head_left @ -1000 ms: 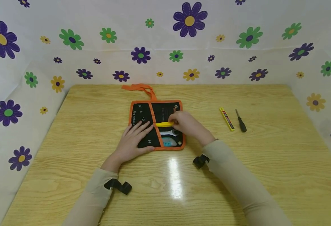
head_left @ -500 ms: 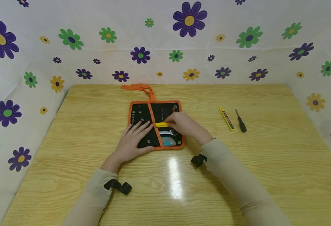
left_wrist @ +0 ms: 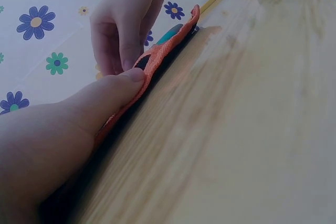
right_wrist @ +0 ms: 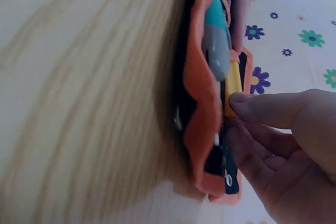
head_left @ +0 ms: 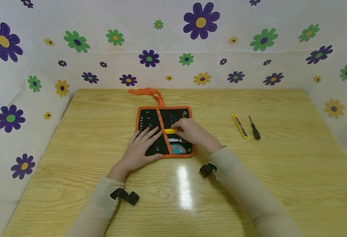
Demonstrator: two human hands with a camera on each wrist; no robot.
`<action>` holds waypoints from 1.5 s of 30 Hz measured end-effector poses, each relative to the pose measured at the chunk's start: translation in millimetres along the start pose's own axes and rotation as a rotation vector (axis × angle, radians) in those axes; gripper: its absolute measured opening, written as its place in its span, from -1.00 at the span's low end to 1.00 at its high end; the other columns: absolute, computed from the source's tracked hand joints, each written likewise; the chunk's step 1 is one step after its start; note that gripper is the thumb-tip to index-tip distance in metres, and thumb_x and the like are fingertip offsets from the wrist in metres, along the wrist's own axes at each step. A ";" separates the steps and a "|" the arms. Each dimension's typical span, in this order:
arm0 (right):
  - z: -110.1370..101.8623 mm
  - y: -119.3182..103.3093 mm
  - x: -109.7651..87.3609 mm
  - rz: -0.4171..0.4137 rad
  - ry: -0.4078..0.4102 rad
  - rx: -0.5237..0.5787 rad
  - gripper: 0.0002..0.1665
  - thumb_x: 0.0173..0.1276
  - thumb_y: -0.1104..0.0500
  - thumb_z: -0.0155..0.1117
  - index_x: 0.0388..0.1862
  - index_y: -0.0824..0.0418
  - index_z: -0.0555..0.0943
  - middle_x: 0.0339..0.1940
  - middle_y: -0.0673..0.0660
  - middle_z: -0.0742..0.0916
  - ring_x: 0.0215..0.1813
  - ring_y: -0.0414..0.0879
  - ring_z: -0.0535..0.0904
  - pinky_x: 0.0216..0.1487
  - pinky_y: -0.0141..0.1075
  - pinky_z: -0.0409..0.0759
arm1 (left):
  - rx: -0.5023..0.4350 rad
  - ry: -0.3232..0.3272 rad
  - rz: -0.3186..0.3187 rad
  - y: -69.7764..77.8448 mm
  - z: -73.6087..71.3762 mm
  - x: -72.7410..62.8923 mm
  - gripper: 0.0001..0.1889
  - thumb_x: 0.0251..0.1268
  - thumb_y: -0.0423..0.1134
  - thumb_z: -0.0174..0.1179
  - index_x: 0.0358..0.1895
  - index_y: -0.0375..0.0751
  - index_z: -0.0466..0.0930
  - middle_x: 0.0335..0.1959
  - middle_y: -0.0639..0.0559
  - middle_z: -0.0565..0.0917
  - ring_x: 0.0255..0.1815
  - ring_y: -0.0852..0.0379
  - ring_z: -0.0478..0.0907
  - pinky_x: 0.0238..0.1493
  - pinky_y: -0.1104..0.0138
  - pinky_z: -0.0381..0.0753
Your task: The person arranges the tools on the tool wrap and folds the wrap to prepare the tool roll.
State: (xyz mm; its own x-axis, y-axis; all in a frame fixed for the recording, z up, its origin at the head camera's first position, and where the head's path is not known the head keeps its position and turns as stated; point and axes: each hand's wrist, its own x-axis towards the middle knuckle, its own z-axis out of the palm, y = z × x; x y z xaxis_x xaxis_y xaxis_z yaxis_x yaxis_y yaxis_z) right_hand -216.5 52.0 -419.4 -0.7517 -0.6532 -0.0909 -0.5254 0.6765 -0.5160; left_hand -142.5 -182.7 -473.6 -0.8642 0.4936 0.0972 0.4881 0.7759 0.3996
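A black tool pouch (head_left: pixel 167 115) with orange edging lies unrolled on the table. My left hand (head_left: pixel 139 149) rests flat with spread fingers on its pocket side; in the left wrist view the thumb (left_wrist: pixel 123 85) lies along the orange edge. My right hand (head_left: pixel 192 131) pinches the end of a yellow stick-shaped tool (head_left: pixel 169 131) between thumb and fingertips. The rest of that tool is hidden in a pocket, and its kind does not show. Beside it, a silver wrench (head_left: pixel 173 140) and a teal-and-grey handled tool (right_wrist: pixel 218 56) stick out of neighbouring pockets.
To the right on the wooden table (head_left: pixel 280 181) lie a slim yellow printed case (head_left: pixel 240 126) and a black-handled screwdriver (head_left: pixel 254 128). Orange tie straps (head_left: pixel 149 91) trail from the pouch's far edge. A flower-patterned cloth (head_left: pixel 167 39) walls the back and sides.
My right hand has moved slightly left, toward the pocket, and less of the yellow tool now sticks out. My left hand has stayed in place on the pouch.
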 end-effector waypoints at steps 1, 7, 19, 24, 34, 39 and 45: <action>-1.9 1.1 -2.7 0.006 -0.001 0.011 -0.65 0.36 0.33 0.22 0.12 0.35 0.60 -0.04 0.22 0.69 -0.17 -0.05 0.61 -0.18 -0.31 0.60 | -0.003 0.003 0.002 0.4 -0.1 0.4 -0.13 0.22 0.37 0.05 0.53 0.12 0.01 0.54 0.11 -0.01 0.52 -0.05 -0.15 0.42 -0.08 -0.31; -14.5 16.7 -26.0 0.083 0.043 0.021 -0.61 0.35 0.36 0.22 0.16 0.35 0.56 0.06 0.24 0.64 -0.06 0.03 0.58 -0.05 -0.18 0.58 | 0.002 0.010 -0.006 0.6 0.5 0.9 -0.12 0.20 0.38 0.05 0.53 0.13 0.02 0.54 0.11 0.00 0.52 -0.05 -0.15 0.42 -0.08 -0.30; -49.3 71.8 -98.6 0.321 0.238 -0.012 -0.54 0.39 0.28 0.19 0.23 0.41 0.47 0.20 0.43 0.49 0.19 0.32 0.39 0.16 0.17 0.37 | -0.006 0.006 -0.020 -0.5 2.9 0.4 -0.13 0.21 0.39 0.03 0.53 0.15 0.01 0.54 0.13 -0.01 0.53 -0.02 -0.16 0.42 -0.06 -0.32; -53.8 92.5 -119.9 0.375 0.333 0.025 -0.57 0.35 0.35 0.19 0.16 0.53 0.47 0.05 0.48 0.52 -0.01 0.30 0.48 0.00 0.13 0.47 | -0.013 0.005 -0.026 -1.2 3.3 0.1 -0.13 0.20 0.40 0.03 0.53 0.16 0.01 0.54 0.14 -0.02 0.53 -0.02 -0.17 0.42 -0.07 -0.32; -51.8 103.5 -130.6 0.494 0.375 -0.020 -0.63 0.31 0.37 0.23 0.01 0.62 0.49 -0.14 0.52 0.58 -0.11 0.33 0.53 -0.13 0.10 0.53 | -0.020 0.002 -0.027 -0.2 2.6 1.2 -0.13 0.21 0.39 0.03 0.53 0.17 0.01 0.54 0.14 -0.01 0.53 -0.01 -0.18 0.42 -0.07 -0.32; -53.3 107.2 -126.0 0.558 0.259 -0.029 -0.68 0.30 0.30 0.27 -0.12 0.59 0.53 -0.24 0.43 0.62 -0.27 0.17 0.49 -0.24 -0.02 0.50 | -0.017 0.001 -0.026 -0.8 3.5 1.3 -0.13 0.20 0.40 0.02 0.53 0.18 0.00 0.54 0.15 -0.02 0.53 -0.01 -0.18 0.42 -0.06 -0.33; -53.9 103.6 -120.1 0.571 0.220 -0.040 -0.69 0.27 0.30 0.23 -0.13 0.56 0.53 -0.23 0.40 0.62 -0.29 0.14 0.47 -0.26 -0.05 0.49 | -0.019 0.000 -0.030 -1.6 3.6 1.0 -0.13 0.20 0.40 0.02 0.53 0.18 0.00 0.54 0.15 -0.03 0.53 -0.01 -0.19 0.42 -0.07 -0.33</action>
State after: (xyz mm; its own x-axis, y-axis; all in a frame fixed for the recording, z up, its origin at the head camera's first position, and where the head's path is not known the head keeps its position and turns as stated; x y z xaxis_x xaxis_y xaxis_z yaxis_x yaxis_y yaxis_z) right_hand -202.2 218.9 -416.0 -0.9813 -0.1014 -0.1634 -0.0270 0.9138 -0.4052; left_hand -143.8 -182.1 -477.5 -0.8782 0.4707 0.0848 0.4601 0.7827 0.4191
